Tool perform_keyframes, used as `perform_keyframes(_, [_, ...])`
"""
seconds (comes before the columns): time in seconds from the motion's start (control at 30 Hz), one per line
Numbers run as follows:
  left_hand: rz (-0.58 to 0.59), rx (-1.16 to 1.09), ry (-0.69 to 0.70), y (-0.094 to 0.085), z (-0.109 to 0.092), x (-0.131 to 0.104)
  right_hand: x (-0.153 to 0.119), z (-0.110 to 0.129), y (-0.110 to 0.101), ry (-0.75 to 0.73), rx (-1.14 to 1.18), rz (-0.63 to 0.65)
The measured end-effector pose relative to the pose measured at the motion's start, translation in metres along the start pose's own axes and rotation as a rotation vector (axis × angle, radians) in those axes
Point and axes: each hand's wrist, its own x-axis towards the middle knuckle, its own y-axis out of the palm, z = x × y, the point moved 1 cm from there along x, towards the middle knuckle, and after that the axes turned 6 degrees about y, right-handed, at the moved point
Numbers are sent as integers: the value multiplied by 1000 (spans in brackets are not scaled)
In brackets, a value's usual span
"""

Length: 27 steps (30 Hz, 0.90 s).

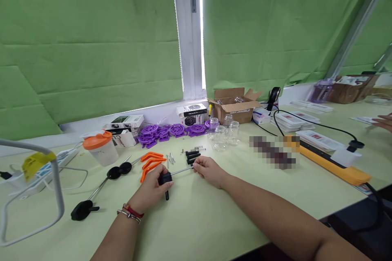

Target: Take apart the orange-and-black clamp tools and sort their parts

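My left hand (153, 185) is closed around a black crank handle (166, 178) with a short peg and a thin metal rod. The rod points right, and its far end meets the pinched fingers of my right hand (208, 171). Whether those fingers also hold a small part is hidden. Just beyond them lie black cylindrical parts (192, 156) and several springs (198, 148). Orange clips (151, 159) and metal pins (170, 159) rest behind my left hand. Similar black crank pieces with rods (82, 210) lie to the left.
Purple plastic parts (177, 130), glass jars (219, 140) and an open cardboard box (235, 108) stand along the back. An orange-lidded container (101, 149) and a white metal frame (58, 187) are left. A yellow power strip (333, 162) lies right; another person's hand (384, 122) shows far right.
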Motion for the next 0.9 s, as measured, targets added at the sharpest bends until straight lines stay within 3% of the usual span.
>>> perform_keyframes(0.6, [6, -7, 5, 1, 0, 0, 1, 0, -1, 51, -122, -20])
perform_keyframes(0.9, [0, 5, -4, -1, -1, 0, -1, 3, 2, -8, 84, 34])
